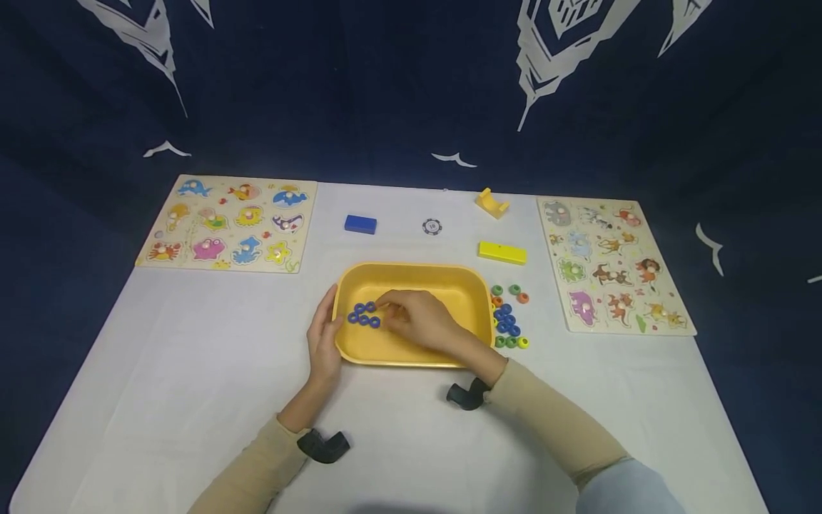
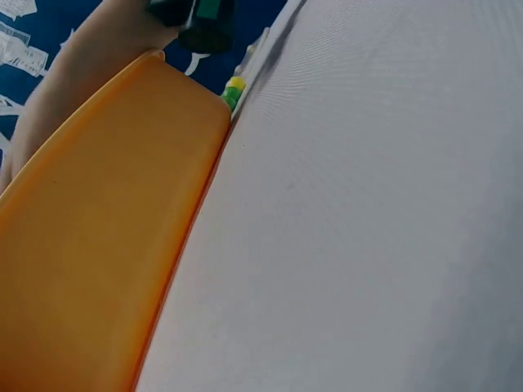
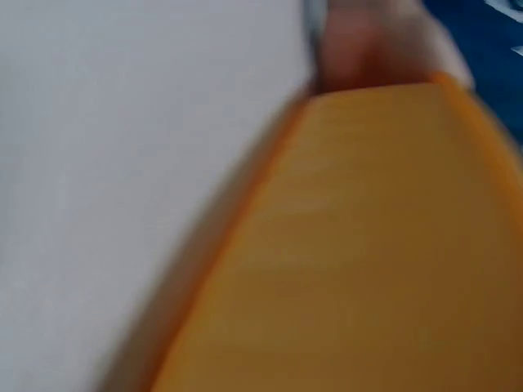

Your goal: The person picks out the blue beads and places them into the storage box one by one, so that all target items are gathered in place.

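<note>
A yellow tray (image 1: 443,355) sits on the white table, its near wall large in both wrist views. My left hand (image 1: 325,335) holds its left end, with the thumb at the rim and the fingers along the outer side. Reaching into the tray, my right hand (image 1: 420,318) has bent fingers, with the fingertips at a blue bead (image 1: 370,307). That bead is at the right end of a short upper row. Below it lies a row of blue beads (image 1: 364,320). The tray wall hides my right fingers in the right wrist view.
Loose blue, green, orange and yellow beads (image 1: 506,319) lie against the tray's right side. Behind it are a blue block (image 1: 361,224), a round chip (image 1: 432,226), a yellow bar (image 1: 502,253) and a yellow cradle-shaped piece (image 1: 492,204). Picture puzzle boards (image 1: 226,225) flank them left and right.
</note>
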`<action>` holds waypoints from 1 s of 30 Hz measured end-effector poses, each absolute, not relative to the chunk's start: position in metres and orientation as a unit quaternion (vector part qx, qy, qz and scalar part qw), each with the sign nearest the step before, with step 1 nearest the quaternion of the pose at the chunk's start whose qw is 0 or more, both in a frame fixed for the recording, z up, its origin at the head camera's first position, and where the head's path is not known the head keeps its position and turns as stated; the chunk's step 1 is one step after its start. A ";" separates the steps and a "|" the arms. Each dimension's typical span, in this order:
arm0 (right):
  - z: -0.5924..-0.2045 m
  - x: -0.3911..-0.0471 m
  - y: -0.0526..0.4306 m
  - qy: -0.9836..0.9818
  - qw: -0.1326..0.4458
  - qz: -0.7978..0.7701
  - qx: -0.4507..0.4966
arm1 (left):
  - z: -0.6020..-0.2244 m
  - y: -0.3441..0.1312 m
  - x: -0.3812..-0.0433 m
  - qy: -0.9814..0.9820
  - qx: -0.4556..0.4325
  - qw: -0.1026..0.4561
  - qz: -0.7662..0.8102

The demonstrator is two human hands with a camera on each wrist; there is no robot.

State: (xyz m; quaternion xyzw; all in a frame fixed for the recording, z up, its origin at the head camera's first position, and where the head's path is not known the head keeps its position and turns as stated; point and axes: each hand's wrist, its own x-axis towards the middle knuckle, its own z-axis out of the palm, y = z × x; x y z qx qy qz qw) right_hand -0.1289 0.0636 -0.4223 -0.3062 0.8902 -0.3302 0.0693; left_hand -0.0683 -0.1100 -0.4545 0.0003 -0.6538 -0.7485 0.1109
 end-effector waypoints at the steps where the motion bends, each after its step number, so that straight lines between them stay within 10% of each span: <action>1: -0.419 -0.126 0.069 0.886 0.049 -0.351 -0.300 | -0.454 -0.110 -0.068 -0.655 0.001 0.110 -0.748; 9: -0.397 -0.094 0.141 0.833 -0.107 -0.488 -0.239 | -0.451 -0.109 -0.068 -0.652 0.004 0.110 -0.751; 16: -0.454 -0.089 0.226 0.862 -0.185 -0.461 -0.102 | -0.451 -0.111 -0.068 -0.656 0.010 0.115 -0.746; 30: -0.473 -0.085 0.247 0.918 -0.085 -0.388 0.019 | -0.453 -0.108 -0.068 -0.657 -0.001 0.113 -0.746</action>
